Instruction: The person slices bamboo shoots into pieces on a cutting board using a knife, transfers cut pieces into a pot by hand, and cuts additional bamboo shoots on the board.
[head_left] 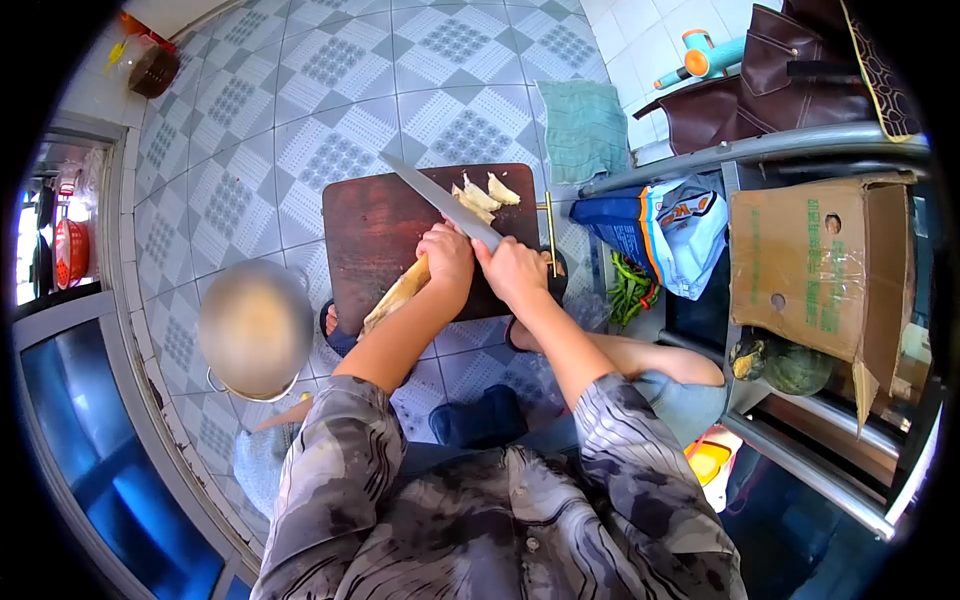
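A dark red-brown wooden board (372,230) stands low in front of me, above the tiled floor. My right hand (513,270) is closed around the handle end of a large knife, its blade (430,193) slanting up and left across the board. Just left of it, my left hand (445,257) is closed on a long, pale yellowish piece of food (398,298); its exact kind I cannot tell. The knife's edge is close to my left fingers; whether it touches the food is hidden. Several pale cut pieces (485,197) lie beyond the blade.
To the left sits a round pot (255,335), its contents blurred. On the right, a metal rack (740,180) holds a cardboard box (800,265) and a dark green squash (797,368). Green peppers (630,288) and a blue-white bag (665,230) are beside it. A green cloth (583,130) lies farther back.
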